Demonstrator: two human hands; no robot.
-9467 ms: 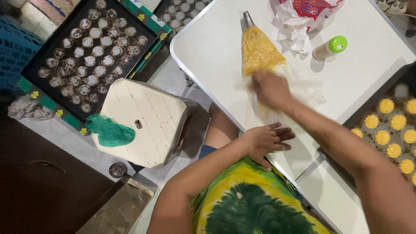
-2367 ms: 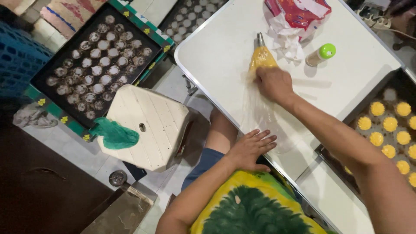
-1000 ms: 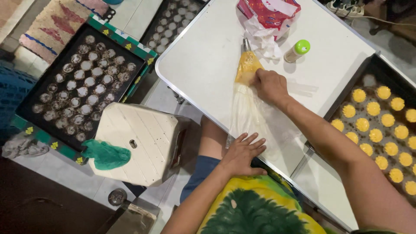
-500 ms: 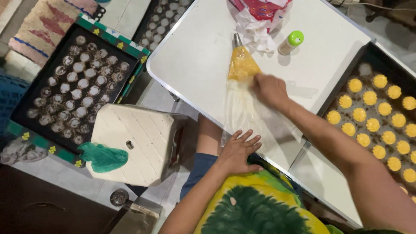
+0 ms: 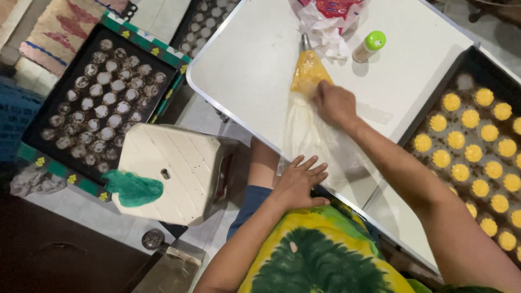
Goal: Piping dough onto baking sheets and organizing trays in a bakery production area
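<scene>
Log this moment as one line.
right hand: pressing piping bag flat on white table | left hand: pinning bag's open end at table edge

A green-capped bottle (image 5: 369, 46) stands at one o'clock; a cream stool (image 5: 168, 173) with a green cloth (image 5: 132, 188) sits at eight o'clock.

Home baking corner on a tiled floor: folding white table (image 5: 260, 70), piping bag (image 5: 309, 103), black tray of yellow cookies (image 5: 477, 146) at table's right edge, plastic stool (image 5: 168, 173), rug (image 5: 59, 27).
</scene>
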